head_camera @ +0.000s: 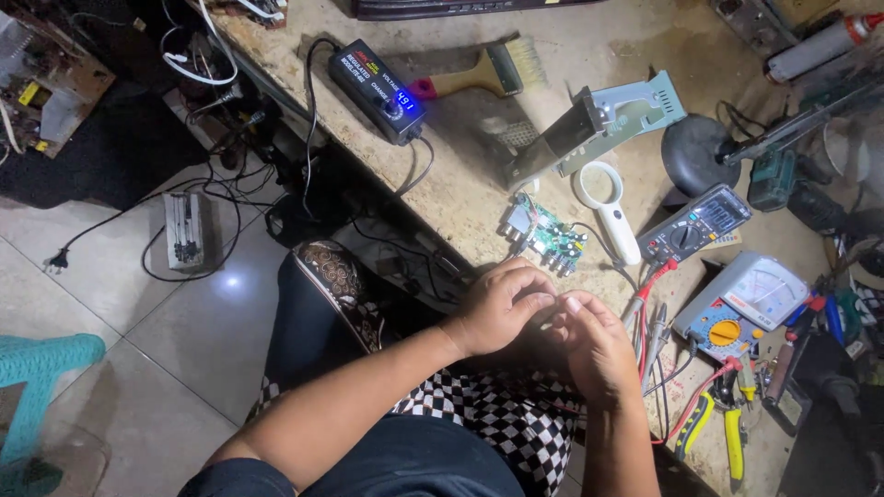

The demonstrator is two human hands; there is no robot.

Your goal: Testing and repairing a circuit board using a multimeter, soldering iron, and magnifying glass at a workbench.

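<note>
Whatever the left hand (502,306) and right hand (594,342) pinch between their fingertips is too small and too covered to tell. The far edge cuts off the black flat device (442,7). The right edge crops the grey spray can with red cap (820,44). The near-left turquoise plastic chair (41,387) is cut off too.

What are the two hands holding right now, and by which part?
It cannot be told. The left hand and right hand meet fingertip to fingertip at the bench edge, and the fingers hide whatever small thing may sit between them.
</note>
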